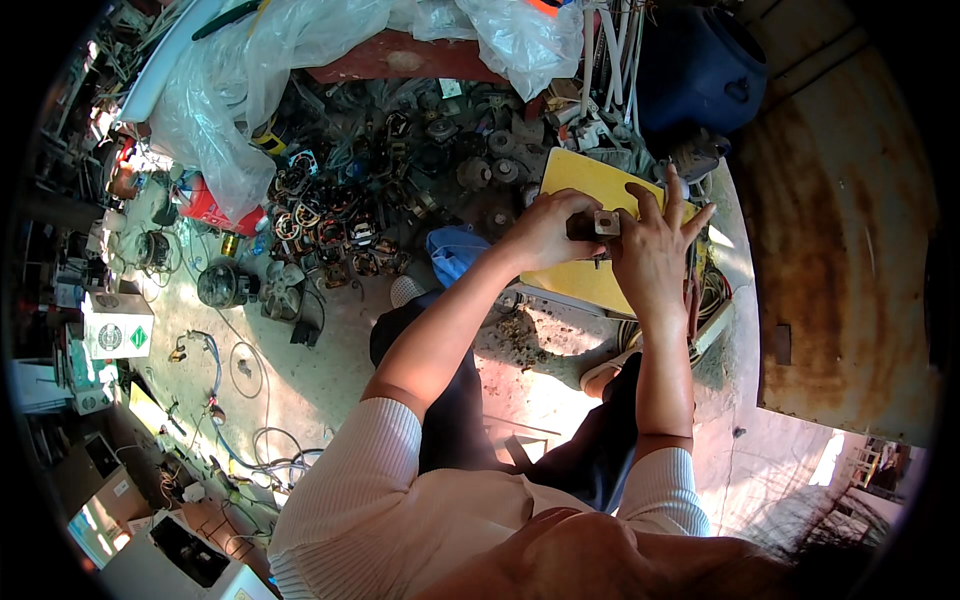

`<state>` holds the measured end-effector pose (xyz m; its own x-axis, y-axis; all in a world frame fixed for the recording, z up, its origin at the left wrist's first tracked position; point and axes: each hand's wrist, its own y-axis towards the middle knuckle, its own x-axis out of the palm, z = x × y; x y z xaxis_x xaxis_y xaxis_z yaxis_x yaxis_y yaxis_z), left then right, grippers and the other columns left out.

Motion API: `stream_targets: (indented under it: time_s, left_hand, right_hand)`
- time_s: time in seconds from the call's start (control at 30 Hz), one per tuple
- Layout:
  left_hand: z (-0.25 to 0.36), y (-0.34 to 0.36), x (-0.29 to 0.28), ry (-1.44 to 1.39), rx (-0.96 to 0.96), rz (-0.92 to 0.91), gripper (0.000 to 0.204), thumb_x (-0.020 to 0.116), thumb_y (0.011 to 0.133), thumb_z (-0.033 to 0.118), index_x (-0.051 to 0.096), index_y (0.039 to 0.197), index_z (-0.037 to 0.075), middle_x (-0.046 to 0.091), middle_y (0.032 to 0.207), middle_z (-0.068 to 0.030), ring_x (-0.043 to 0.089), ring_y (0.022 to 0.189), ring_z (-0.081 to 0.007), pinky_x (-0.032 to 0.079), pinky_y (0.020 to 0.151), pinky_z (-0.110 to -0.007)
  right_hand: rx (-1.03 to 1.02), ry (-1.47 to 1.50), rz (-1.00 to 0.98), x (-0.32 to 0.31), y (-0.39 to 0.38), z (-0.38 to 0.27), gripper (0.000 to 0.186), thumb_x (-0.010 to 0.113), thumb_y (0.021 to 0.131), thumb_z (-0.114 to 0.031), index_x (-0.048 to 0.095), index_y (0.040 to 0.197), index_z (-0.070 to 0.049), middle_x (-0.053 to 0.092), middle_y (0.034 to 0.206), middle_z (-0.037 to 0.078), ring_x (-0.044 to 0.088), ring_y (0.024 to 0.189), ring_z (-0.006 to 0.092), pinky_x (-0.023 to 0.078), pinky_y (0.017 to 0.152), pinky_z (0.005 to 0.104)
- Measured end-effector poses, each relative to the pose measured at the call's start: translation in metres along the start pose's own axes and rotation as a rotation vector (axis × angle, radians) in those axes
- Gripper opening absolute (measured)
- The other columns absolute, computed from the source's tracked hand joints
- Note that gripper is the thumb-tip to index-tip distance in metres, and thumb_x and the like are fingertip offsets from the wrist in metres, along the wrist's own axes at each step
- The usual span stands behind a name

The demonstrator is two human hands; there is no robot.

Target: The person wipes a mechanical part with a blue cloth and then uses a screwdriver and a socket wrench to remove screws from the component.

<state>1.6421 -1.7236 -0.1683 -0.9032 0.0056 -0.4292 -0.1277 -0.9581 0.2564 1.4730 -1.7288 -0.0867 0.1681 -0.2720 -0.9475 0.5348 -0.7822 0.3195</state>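
A small dark block with a pale, squarish end face (607, 223) is held up between my two hands, above a yellow flat-topped board or case (572, 178). My left hand (552, 232) grips it from the left, with thumb and fingers closed about its side. From the other side, my right hand (650, 250) pinches its edge near the thumb, while the remaining fingers spread up and outward. The block's lower part and some fingertips are hidden, and its exact kind cannot be made out.
Used motor parts and copper coils (330, 225) are heaped beyond my left arm. Clear plastic sheeting (290, 75) hangs over the back. A dark blue drum (700, 75) and a rusty metal panel (840, 230) stand right. A hose (215, 375) and cables lie on the floor.
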Motion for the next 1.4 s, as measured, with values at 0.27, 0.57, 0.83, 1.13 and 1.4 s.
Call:
stream_targets:
  time_s: [0.27, 0.57, 0.83, 1.13, 1.4]
  left_hand:
    - [0.0008, -0.0006, -0.0009, -0.008, -0.036, -0.013, 0.052, 0.086, 0.069, 0.022, 0.067, 0.113, 0.005, 0.067, 0.114, -0.0126, 0.064, 0.109, -0.0292, 0.049, 0.095, -0.037]
    - [0.0003, -0.0013, -0.0007, 0.001, -0.018, -0.003, 0.052, 0.087, 0.069, 0.023, 0.067, 0.114, 0.005, 0.067, 0.114, -0.0121, 0.065, 0.109, -0.0290, 0.049, 0.095, -0.037]
    - [-0.0013, -0.0008, 0.0004, 0.005, -0.009, -0.001, 0.051, 0.086, 0.069, 0.022, 0.067, 0.113, 0.005, 0.067, 0.113, -0.0123, 0.065, 0.108, -0.0293, 0.049, 0.095, -0.037]
    - [0.0024, -0.0009, -0.0018, -0.003, -0.032, -0.013, 0.052, 0.086, 0.069, 0.024, 0.066, 0.114, 0.006, 0.067, 0.113, -0.0118, 0.064, 0.109, -0.0290, 0.049, 0.095, -0.038]
    - [0.0024, -0.0006, -0.0016, 0.006, -0.005, -0.006, 0.052, 0.086, 0.069, 0.024, 0.066, 0.114, 0.007, 0.067, 0.114, -0.0118, 0.064, 0.109, -0.0295, 0.049, 0.096, -0.038]
  right_hand:
    - [0.026, -0.017, -0.055, -0.0048, 0.0013, -0.0031, 0.015, 0.073, 0.077, -0.012, 0.074, 0.091, -0.007, 0.055, 0.134, 0.006, 0.021, 0.149, 0.0369, 0.003, 0.111, 0.0781]
    - [0.022, -0.033, -0.038, -0.0035, 0.0009, -0.0038, 0.014, 0.074, 0.076, -0.012, 0.073, 0.089, -0.007, 0.055, 0.134, 0.006, 0.022, 0.149, 0.0370, 0.003, 0.111, 0.0781]
    - [0.004, -0.020, -0.036, -0.0037, -0.0003, -0.0025, 0.015, 0.074, 0.076, -0.012, 0.073, 0.090, -0.007, 0.056, 0.133, 0.007, 0.022, 0.148, 0.0372, 0.002, 0.111, 0.0782]
    - [-0.005, -0.030, -0.019, -0.0006, -0.0013, -0.0023, 0.015, 0.073, 0.076, -0.013, 0.073, 0.090, -0.006, 0.056, 0.133, 0.006, 0.021, 0.149, 0.0370, 0.002, 0.110, 0.0791]
    - [-0.011, -0.023, -0.010, 0.0021, -0.0010, -0.0004, 0.016, 0.074, 0.076, -0.013, 0.073, 0.090, -0.006, 0.056, 0.133, 0.006, 0.021, 0.149, 0.0368, 0.002, 0.111, 0.0784]
